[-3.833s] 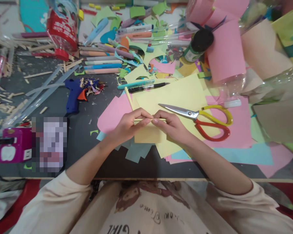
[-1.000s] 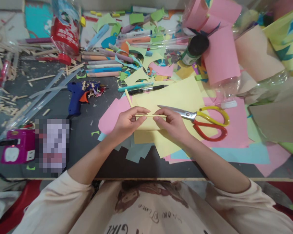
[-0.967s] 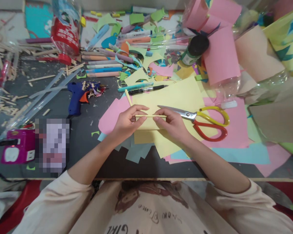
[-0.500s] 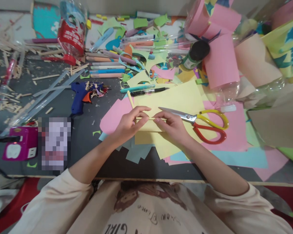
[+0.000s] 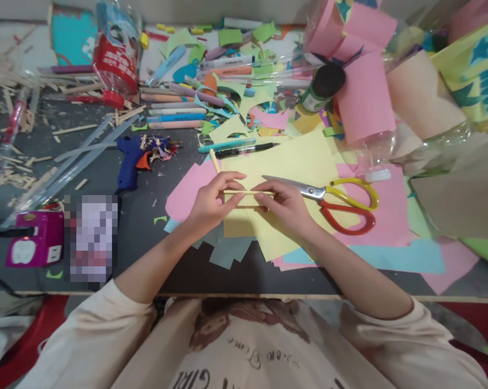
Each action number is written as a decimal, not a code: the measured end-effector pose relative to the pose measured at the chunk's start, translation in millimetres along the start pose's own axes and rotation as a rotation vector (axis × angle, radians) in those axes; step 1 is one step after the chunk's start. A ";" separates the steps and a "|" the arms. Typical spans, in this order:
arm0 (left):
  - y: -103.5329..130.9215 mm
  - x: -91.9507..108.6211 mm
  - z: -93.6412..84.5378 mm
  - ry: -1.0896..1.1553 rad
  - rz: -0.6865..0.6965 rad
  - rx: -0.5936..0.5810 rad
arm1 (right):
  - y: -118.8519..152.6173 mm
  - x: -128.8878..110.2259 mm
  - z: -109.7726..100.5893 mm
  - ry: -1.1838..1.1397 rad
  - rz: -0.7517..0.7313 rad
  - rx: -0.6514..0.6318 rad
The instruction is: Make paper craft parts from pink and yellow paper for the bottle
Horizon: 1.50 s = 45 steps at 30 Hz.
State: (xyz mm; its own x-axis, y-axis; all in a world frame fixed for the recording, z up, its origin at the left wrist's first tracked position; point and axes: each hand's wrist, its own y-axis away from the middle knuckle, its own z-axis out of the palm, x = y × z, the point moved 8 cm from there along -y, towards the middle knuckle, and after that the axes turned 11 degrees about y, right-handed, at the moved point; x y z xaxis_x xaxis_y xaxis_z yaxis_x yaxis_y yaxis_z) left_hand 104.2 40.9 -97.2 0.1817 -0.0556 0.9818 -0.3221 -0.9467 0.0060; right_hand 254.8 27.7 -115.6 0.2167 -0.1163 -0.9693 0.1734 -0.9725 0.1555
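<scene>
My left hand (image 5: 219, 195) and my right hand (image 5: 284, 201) pinch a thin roll of yellow paper (image 5: 249, 192) from both sides, fingertips and thumbs nearly meeting. A flat part of the same paper seems to hang below the roll. Just beyond my left hand a slim yellow paper tube (image 5: 214, 161) lies slanted. Scissors (image 5: 312, 191) with one yellow and one red handle rest on yellow sheets (image 5: 308, 156), their blade tips close to my right fingers. Pink paper (image 5: 187, 197) lies left of my left hand.
A blue glue gun (image 5: 127, 165) lies left, near clear glue sticks (image 5: 77, 159). A purple box (image 5: 35, 237) and a phone-like blurred object (image 5: 93, 237) sit front left. Markers (image 5: 176, 116) and paper scraps spread behind. Pink-wrapped bottles (image 5: 367, 100) and a dark-capped jar (image 5: 325, 89) stand right.
My hands have tilted the paper roll, so it shows more clearly as a narrow stick, and the flat edge below it has moved up. The view has shifted slightly.
</scene>
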 end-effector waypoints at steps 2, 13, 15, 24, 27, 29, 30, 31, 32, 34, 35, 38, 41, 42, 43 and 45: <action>0.5 -0.1 0.0 0.034 0.011 0.014 | 0.9 -3.0 -0.6 0.010 -0.022 0.020; 5.0 5.5 0.5 -0.068 0.252 0.021 | 16.2 0.4 30.1 -0.225 0.182 -0.203; 6.6 14.5 6.3 -0.204 0.410 -0.013 | 15.5 2.7 28.0 -0.242 0.194 -0.157; 11.7 12.6 27.9 -0.525 0.600 -0.140 | 16.3 6.0 28.8 -0.323 0.265 -0.136; 12.8 15.6 25.6 -0.486 0.617 -0.122 | 16.4 6.1 29.8 -0.334 0.274 -0.156; 13.2 17.9 24.5 -0.470 0.622 -0.115 | 16.2 6.0 30.2 -0.334 0.270 -0.172; 13.4 19.0 24.4 -0.471 0.626 -0.115 | 16.0 6.1 30.1 -0.334 0.267 -0.174; 13.6 19.9 24.5 -0.477 0.627 -0.115 | 15.7 6.2 30.0 -0.333 0.266 -0.178; 13.8 20.4 24.6 -0.484 0.627 -0.116 | 15.3 6.2 29.8 -0.331 0.262 -0.179; 13.7 20.2 24.9 -0.502 0.620 -0.124 | 14.0 5.7 28.3 -0.333 0.246 -0.166; 13.5 19.4 25.0 -0.510 0.612 -0.130 | 13.3 5.5 27.4 -0.340 0.237 -0.156; 12.0 16.6 25.0 -0.513 0.582 -0.156 | 11.9 6.4 25.9 -0.377 0.231 -0.140; 9.9 14.8 26.0 -0.489 0.536 -0.213 | 11.7 8.4 26.1 -0.404 0.244 -0.148; 9.1 13.8 26.8 -0.487 0.512 -0.236 | 11.6 8.7 25.9 -0.408 0.246 -0.150; 8.4 12.8 27.5 -0.490 0.488 -0.258 | 11.5 8.9 25.9 -0.412 0.246 -0.155; 7.8 11.8 28.5 -0.499 0.466 -0.284 | 11.2 8.9 26.1 -0.418 0.245 -0.167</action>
State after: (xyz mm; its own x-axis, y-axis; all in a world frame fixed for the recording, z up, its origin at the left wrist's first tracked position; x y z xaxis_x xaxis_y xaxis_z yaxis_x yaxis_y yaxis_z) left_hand 130.3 23.8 -91.0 0.3466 -0.6335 0.6918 -0.6848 -0.6749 -0.2749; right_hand 233.6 10.5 -127.5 -0.1266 -0.4412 -0.8885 0.3241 -0.8649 0.3833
